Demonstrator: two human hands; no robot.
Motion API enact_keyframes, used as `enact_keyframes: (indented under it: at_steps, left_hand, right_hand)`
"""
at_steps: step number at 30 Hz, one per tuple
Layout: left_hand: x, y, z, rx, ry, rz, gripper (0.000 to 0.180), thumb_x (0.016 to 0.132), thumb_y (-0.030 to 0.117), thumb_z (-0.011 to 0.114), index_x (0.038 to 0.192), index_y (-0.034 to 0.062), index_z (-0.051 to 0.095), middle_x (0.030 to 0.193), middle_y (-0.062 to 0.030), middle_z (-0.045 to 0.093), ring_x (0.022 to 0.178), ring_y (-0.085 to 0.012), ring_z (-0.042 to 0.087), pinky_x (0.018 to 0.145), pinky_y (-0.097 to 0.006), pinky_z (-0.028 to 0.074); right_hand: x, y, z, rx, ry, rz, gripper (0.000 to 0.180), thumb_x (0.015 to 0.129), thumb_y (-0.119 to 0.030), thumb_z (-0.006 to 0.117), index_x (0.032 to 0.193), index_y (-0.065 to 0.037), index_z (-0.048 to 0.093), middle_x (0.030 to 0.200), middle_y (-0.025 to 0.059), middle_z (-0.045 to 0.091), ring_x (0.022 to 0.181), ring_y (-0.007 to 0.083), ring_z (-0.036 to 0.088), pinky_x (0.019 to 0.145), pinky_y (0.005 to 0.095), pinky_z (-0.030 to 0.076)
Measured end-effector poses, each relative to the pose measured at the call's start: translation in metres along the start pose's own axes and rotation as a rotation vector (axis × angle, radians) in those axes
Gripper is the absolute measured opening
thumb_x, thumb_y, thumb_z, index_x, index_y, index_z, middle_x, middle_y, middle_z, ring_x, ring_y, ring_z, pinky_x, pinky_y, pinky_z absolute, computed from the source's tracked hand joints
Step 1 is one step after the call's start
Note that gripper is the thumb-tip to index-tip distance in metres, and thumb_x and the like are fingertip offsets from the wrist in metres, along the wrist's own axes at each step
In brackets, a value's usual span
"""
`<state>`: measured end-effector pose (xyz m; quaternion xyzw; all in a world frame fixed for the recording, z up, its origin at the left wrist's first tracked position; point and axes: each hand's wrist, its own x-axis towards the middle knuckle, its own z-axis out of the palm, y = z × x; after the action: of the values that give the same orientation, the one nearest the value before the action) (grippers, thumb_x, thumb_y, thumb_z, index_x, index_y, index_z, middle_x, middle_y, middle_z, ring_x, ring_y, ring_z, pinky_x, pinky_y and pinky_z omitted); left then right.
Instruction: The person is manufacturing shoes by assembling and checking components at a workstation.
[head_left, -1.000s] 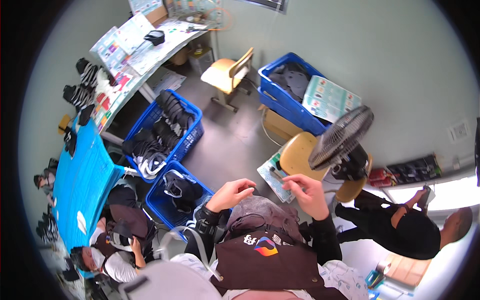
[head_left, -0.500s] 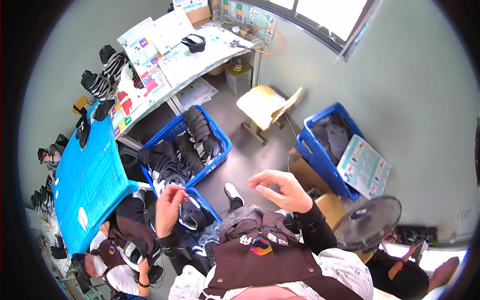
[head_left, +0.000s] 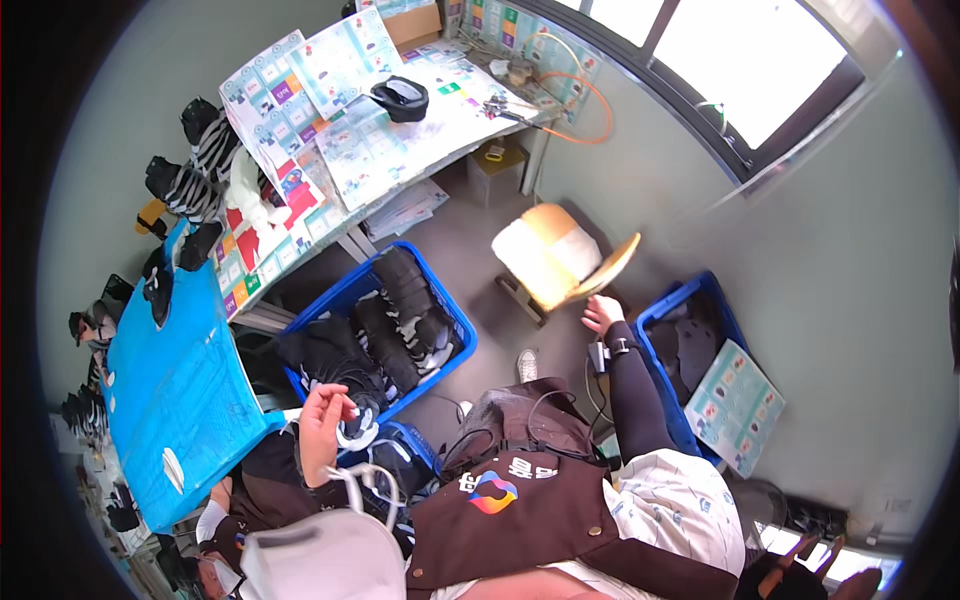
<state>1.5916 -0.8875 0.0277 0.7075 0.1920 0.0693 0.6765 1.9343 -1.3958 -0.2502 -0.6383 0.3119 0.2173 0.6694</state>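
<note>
My right arm reaches out to a wooden chair [head_left: 545, 245] with a light patch on its seat. My right hand [head_left: 603, 314] is closed at the lower edge of its backrest; part of the grip is hidden. My left hand [head_left: 322, 425] is raised in front of a blue basket [head_left: 466, 335] filled with rows of black shoe parts [head_left: 400, 285]. Its fingers are loosely bent and slightly apart, and I see nothing held in them. Below that hand, close to me, hangs a white face mask [head_left: 325, 555] with its loops showing.
A second blue crate [head_left: 665, 300] by the wall holds dark pieces and a printed board [head_left: 735, 408]. Workbench [head_left: 345, 205] and blue-covered table [head_left: 175, 370] stand left, with shoes along them. A co-worker [head_left: 215, 520] sits at lower left. A fan [head_left: 765, 500] stands at right.
My right hand has moved from in front of my body out to the chair. My left hand stays raised near the basket. The white mask has come into view at lower left.
</note>
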Motion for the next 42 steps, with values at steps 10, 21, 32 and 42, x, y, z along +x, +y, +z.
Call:
enact_keyframes:
  at_steps: [10, 21, 32, 42]
  left_hand:
    - [0.053, 0.129, 0.076, 0.071, 0.287, 0.302, 0.035, 0.106, 0.033, 0.053, 0.089, 0.0027, 0.053, 0.073, -0.0031, 0.051, 0.065, -0.0120, 0.047, 0.059, -0.025, 0.039]
    - [0.144, 0.267, 0.157, 0.064, -0.574, 0.506, 0.070, 0.094, 0.051, 0.068, 0.146, 0.0082, 0.050, 0.109, -0.0097, 0.069, 0.075, -0.0311, 0.066, 0.071, -0.029, 0.052]
    - [0.267, 0.211, 0.145, -0.381, -0.426, 0.668, 0.035, 0.094, 0.029, 0.073, 0.102, -0.0043, 0.066, 0.092, -0.0175, 0.070, 0.076, -0.0295, 0.069, 0.064, -0.039, 0.057]
    - [0.415, 0.262, 0.178, -0.601, -0.487, 0.955, 0.019, 0.101, 0.019, 0.062, 0.102, -0.0003, 0.063, 0.087, -0.0117, 0.062, 0.071, -0.0263, 0.060, 0.061, -0.036, 0.047]
  right_hand:
    - [-0.033, -0.179, 0.118, -0.050, -0.789, -0.322, 0.040, 0.099, -0.020, 0.060, 0.136, -0.007, 0.054, 0.132, 0.0079, 0.060, 0.120, 0.0177, 0.059, 0.096, 0.0352, 0.051]
    - [-0.260, -0.429, 0.265, -0.215, -2.317, -0.939, 0.035, 0.100, -0.028, 0.061, 0.126, -0.005, 0.067, 0.116, 0.0145, 0.064, 0.106, 0.0237, 0.063, 0.084, 0.0427, 0.054]
    - [-0.219, -0.490, 0.372, -0.345, -2.259, -0.615, 0.043, 0.086, -0.008, 0.078, 0.061, -0.003, 0.043, 0.055, 0.0063, 0.039, 0.045, 0.0260, 0.041, 0.044, 0.0380, 0.028]
    - [-0.156, -0.589, 0.415, 1.316, -2.705, -0.443, 0.031, 0.100, -0.026, 0.061, 0.116, -0.002, 0.072, 0.117, 0.0149, 0.065, 0.093, 0.0287, 0.068, 0.075, 0.0418, 0.058]
